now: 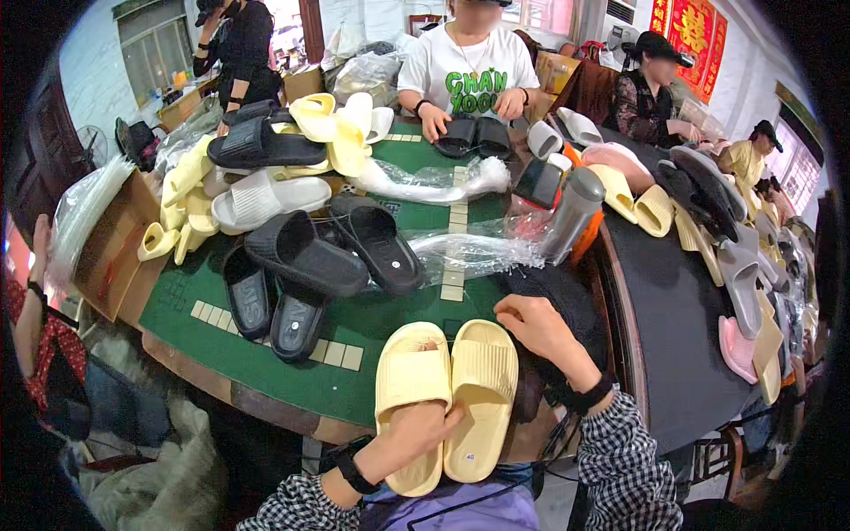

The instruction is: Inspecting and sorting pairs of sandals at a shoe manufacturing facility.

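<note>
A pair of pale yellow slippers stands side by side at the table's near edge, toes pointing away from me. My left hand point(416, 434) reaches into the left slipper point(414, 376), under its ribbed strap; a bit of the fingers shows through at the toe opening. Its thumb lies at the inner edge of the right slipper point(482, 389), which carries a small round sticker on its heel. Beside that slipper's toe is my right hand point(536, 329), fingers loosely bent and nothing visible in them. Whether its fingertips touch the slipper, I cannot tell.
Black slippers point(305, 252) pile up left of centre on the green table point(212, 341), with white and yellow ones behind. Clear plastic bags point(469, 252), a grey bottle point(574, 212) and small pale tiles point(336, 354) lie around. Across, a person point(469, 66) handles black slippers.
</note>
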Available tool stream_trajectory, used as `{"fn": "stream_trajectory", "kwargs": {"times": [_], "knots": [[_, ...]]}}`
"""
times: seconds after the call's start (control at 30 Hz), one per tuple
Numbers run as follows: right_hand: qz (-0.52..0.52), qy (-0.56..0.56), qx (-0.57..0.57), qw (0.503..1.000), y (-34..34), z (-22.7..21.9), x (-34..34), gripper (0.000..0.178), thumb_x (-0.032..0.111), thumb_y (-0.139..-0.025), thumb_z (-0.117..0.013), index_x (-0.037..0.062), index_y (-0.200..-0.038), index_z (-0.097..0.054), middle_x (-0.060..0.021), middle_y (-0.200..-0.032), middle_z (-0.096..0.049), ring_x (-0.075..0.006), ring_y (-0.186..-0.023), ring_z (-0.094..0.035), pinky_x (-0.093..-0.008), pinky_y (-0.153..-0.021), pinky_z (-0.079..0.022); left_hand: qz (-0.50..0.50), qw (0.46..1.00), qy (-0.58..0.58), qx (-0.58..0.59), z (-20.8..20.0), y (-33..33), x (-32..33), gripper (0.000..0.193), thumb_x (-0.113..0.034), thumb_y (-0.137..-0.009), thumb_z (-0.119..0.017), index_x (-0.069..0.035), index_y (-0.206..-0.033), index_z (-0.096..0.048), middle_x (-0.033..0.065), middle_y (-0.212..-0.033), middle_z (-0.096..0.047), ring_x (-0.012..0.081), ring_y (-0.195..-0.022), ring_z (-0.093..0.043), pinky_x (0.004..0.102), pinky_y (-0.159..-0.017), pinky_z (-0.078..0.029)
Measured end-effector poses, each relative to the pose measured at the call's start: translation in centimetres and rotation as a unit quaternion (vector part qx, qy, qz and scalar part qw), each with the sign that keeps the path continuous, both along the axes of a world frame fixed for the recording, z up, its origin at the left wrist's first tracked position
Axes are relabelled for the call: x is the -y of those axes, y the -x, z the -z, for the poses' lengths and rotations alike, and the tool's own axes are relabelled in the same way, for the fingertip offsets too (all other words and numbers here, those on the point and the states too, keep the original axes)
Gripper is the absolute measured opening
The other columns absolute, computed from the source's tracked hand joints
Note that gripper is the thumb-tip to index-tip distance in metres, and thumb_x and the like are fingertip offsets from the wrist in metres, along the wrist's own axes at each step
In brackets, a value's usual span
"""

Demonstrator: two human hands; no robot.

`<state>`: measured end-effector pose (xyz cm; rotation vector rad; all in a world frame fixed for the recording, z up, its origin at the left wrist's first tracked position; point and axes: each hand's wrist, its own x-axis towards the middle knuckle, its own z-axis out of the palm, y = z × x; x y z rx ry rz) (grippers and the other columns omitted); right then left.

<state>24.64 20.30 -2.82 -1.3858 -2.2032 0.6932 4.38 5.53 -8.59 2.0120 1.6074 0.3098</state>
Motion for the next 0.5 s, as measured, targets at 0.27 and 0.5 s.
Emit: {"fn": "stream_trajectory", "kwargs": {"times": [0.27, 0.5], "knots": [[0.028, -0.014, -0.06, 0.998, 3.9, 3.8, -3.7, 0.026, 0.013, -0.084, -0.063, 0.0008, -0.106, -0.066, -0.0156, -0.082, -0.071, -0.0293, -0.076, -0.07, -0.0375, -0.071, -0.055, -0.012, 0.998, 0.067, 0.018, -1.2, -0.4, -0.6, 0.064, -0.05, -0.096, -0.04, 0.008, -0.089, -0.065, 0.0278, -0.072, -0.065, 0.0418, -0.066, -0.066, 0.0499, -0.065, -0.054], [-0.099, 0.141, -0.151, 0.973, 7.9, 1.5, -1.6, 0.023, 0.009, -0.084, -0.061, 0.0001, -0.104, -0.069, -0.0162, -0.079, -0.068, -0.0192, -0.067, -0.068, -0.0306, -0.065, -0.054, -0.02, 1.0, 0.013, -0.011, -1.2, -0.2, 0.1, 0.063, -0.049, -0.097, -0.04, 0.008, -0.093, -0.064, 0.0273, -0.079, -0.066, 0.0411, -0.073, -0.066, 0.0493, -0.067, -0.054]]}}
